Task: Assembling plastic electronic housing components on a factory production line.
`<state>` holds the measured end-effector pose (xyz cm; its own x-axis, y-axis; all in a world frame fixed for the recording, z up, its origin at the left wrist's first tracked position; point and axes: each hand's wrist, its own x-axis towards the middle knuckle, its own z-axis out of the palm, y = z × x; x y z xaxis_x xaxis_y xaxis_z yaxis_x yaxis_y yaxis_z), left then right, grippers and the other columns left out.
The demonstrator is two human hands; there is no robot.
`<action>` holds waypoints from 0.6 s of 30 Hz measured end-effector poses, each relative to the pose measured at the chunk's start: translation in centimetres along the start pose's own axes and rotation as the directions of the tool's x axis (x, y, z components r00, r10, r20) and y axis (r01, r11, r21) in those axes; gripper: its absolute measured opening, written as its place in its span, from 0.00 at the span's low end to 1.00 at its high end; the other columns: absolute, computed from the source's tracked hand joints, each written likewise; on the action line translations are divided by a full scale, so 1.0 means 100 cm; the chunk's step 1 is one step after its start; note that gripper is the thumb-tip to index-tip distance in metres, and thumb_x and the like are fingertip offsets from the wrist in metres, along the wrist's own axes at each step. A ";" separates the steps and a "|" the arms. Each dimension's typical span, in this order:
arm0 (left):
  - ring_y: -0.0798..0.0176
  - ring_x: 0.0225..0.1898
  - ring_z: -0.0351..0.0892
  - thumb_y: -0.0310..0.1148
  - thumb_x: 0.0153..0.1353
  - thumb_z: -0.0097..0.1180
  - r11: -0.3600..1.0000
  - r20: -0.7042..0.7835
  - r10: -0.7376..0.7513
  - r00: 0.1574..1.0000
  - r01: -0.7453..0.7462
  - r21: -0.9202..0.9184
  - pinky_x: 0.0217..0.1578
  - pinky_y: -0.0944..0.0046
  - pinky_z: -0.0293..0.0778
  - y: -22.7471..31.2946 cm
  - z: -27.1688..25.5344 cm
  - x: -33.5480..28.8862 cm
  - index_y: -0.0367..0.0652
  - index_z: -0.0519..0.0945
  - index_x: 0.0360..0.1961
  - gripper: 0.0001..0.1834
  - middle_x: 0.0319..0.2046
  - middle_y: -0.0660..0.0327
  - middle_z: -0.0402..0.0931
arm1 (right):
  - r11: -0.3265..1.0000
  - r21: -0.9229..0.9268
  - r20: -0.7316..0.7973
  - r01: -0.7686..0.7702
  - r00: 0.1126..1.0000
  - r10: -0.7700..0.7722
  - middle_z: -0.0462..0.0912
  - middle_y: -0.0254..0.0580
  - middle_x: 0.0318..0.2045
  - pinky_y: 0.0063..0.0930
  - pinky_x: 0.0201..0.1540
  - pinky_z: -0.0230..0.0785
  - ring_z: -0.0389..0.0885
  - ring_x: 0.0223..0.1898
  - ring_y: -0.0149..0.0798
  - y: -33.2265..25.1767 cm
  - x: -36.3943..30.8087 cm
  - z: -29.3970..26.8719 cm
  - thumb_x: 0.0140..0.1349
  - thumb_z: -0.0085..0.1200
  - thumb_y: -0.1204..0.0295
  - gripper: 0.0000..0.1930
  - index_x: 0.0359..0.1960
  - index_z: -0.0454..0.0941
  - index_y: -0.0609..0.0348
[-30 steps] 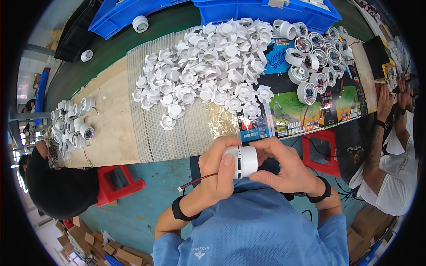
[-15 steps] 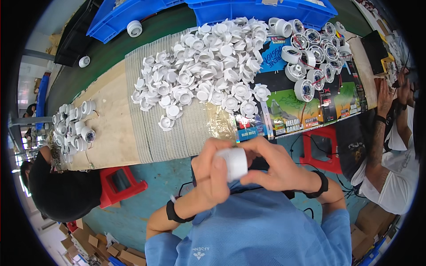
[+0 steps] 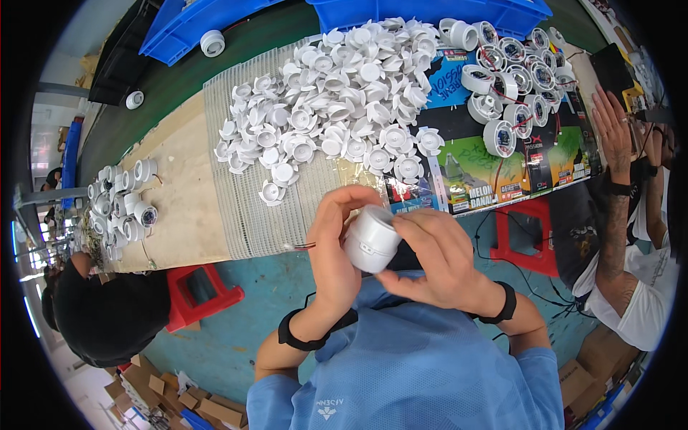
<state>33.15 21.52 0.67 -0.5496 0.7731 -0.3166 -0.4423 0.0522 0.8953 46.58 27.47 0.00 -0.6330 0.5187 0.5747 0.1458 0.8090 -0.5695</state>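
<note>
A white, round plastic motor housing (image 3: 373, 242) is held tilted in front of my chest, just off the table's near edge. My left hand (image 3: 334, 251) wraps round its left side. On its right side, my right hand (image 3: 438, 259) grips it with fingertips near the upper rim and thumb lower down. A thin wire with a small connector (image 3: 295, 246) sticks out to the left past my left hand. Beyond my hands lies a heap of white bladed fan wheels (image 3: 337, 107). What is inside the housing is hidden.
Several white housings with circuit boards and red wires (image 3: 519, 86) stand at the right on printed cardboard (image 3: 469, 168). More housings (image 3: 122, 204) sit at the table's left end. Blue crates (image 3: 430, 16) line the back. Red stools (image 3: 204, 294) and co-workers (image 3: 623, 236) flank me.
The housing has turned in my hands, its seam and a small slot now facing me. My left fingers have shifted round its side, and the wire now shows at the left.
</note>
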 end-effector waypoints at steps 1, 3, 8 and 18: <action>0.61 0.38 0.77 0.45 0.71 0.30 0.993 0.093 0.100 0.991 -0.105 0.048 0.44 0.62 0.72 -0.003 -0.006 0.001 0.35 0.75 0.40 0.24 0.37 0.53 0.77 | 1.000 0.000 -0.001 -0.002 1.000 0.002 0.75 0.52 0.37 0.38 0.38 0.74 0.78 0.36 0.50 -0.002 0.000 -0.002 0.39 0.67 0.68 0.29 0.44 0.74 0.71; 0.59 0.38 0.76 0.45 0.71 0.28 0.973 0.191 0.191 0.963 -0.211 0.088 0.45 0.61 0.71 -0.009 -0.008 0.001 0.35 0.75 0.36 0.26 0.36 0.52 0.76 | 1.000 0.019 0.028 0.006 1.000 -0.007 0.76 0.53 0.35 0.37 0.35 0.74 0.77 0.33 0.49 -0.003 0.001 -0.006 0.38 0.67 0.68 0.29 0.43 0.74 0.73; 0.57 0.34 0.74 0.44 0.71 0.24 0.969 0.144 0.238 0.960 -0.245 0.027 0.41 0.59 0.71 -0.013 -0.002 0.003 0.36 0.73 0.26 0.28 0.29 0.51 0.74 | 0.994 -0.077 -0.009 0.072 0.997 -0.073 0.76 0.51 0.31 0.35 0.32 0.73 0.77 0.29 0.47 -0.004 0.001 -0.004 0.38 0.65 0.68 0.27 0.40 0.75 0.74; 0.58 0.46 0.78 0.49 0.68 0.35 0.937 0.121 -0.120 0.985 0.153 -0.314 0.45 0.61 0.75 0.006 -0.018 -0.004 0.35 0.74 0.47 0.27 0.42 0.53 0.78 | 0.993 -0.035 -0.070 0.116 0.991 -0.118 0.76 0.48 0.31 0.34 0.28 0.70 0.77 0.29 0.46 -0.004 0.020 0.020 0.39 0.65 0.66 0.26 0.40 0.76 0.70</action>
<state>31.85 20.10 0.81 -0.4029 0.8319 -0.3816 -0.7207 -0.0314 0.6925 43.69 27.63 0.21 -0.5914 0.4377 0.6773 0.0979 0.8726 -0.4785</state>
